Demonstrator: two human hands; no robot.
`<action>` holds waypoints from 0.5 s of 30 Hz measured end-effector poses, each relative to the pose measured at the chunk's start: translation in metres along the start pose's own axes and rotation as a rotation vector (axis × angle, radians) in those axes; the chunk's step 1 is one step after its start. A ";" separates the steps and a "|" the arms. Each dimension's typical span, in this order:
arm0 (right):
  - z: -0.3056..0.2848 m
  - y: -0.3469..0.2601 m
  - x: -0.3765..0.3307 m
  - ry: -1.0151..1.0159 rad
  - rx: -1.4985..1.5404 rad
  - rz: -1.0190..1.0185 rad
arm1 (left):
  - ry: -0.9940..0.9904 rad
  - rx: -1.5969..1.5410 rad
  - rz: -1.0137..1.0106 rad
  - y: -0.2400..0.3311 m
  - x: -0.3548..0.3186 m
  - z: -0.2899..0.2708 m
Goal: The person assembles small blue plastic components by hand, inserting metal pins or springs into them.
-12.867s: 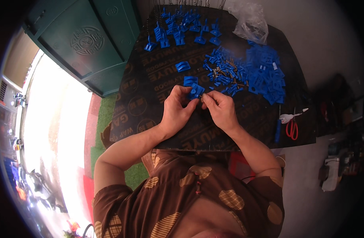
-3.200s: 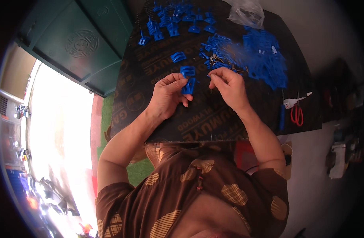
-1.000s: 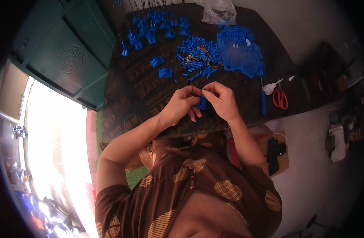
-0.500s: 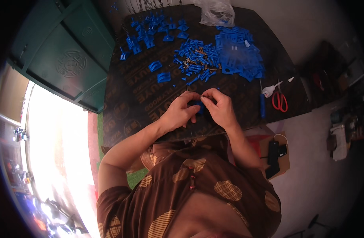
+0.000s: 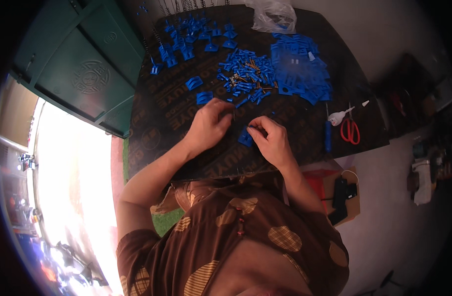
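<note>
My right hand (image 5: 271, 140) pinches a small blue plastic part (image 5: 245, 137) against the dark board (image 5: 162, 123) near its front edge. My left hand (image 5: 210, 124) lies a little apart to the left, its fingertips closed on a thin metal pin (image 5: 234, 115) close to the loose pile of blue pieces and brass screws (image 5: 248, 76). Two blue curved clips (image 5: 199, 90) lie just beyond my left hand.
A heap of flat blue parts (image 5: 300, 69) sits at the back right, and several assembled blue pieces (image 5: 191, 37) at the back left. A clear plastic bag (image 5: 274, 15), red scissors (image 5: 350, 129), a blue-handled screwdriver (image 5: 327, 134), a white glue bottle (image 5: 340, 115) and a green metal cabinet (image 5: 83, 69) surround them.
My hands, together on one blue part half a second ago, have separated. My left hand has moved up and left toward the screw pile; my right hand keeps the blue part.
</note>
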State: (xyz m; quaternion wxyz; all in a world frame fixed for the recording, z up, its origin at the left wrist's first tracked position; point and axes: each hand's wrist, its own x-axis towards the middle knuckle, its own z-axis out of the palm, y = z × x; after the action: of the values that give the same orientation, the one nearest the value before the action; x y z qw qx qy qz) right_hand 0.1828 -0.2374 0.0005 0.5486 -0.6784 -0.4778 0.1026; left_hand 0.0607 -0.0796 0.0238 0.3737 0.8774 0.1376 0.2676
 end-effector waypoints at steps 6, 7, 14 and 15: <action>0.002 0.003 0.000 0.014 -0.004 -0.020 | 0.006 0.286 0.097 -0.014 0.035 -0.006; 0.002 0.004 0.000 0.017 0.006 -0.026 | 0.004 0.389 0.190 -0.019 0.040 -0.004; 0.003 0.005 -0.002 0.037 0.007 -0.041 | -0.047 0.638 0.235 -0.041 0.055 0.023; 0.002 0.005 -0.002 0.031 -0.003 -0.045 | -0.063 0.654 0.217 -0.042 0.056 0.026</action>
State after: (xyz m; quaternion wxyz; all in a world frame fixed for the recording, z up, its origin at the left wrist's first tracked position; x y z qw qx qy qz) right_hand 0.1825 -0.2372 -0.0050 0.5571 -0.6697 -0.4846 0.0791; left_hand 0.1192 -0.0410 -0.0014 0.0464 0.9681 0.1104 0.2202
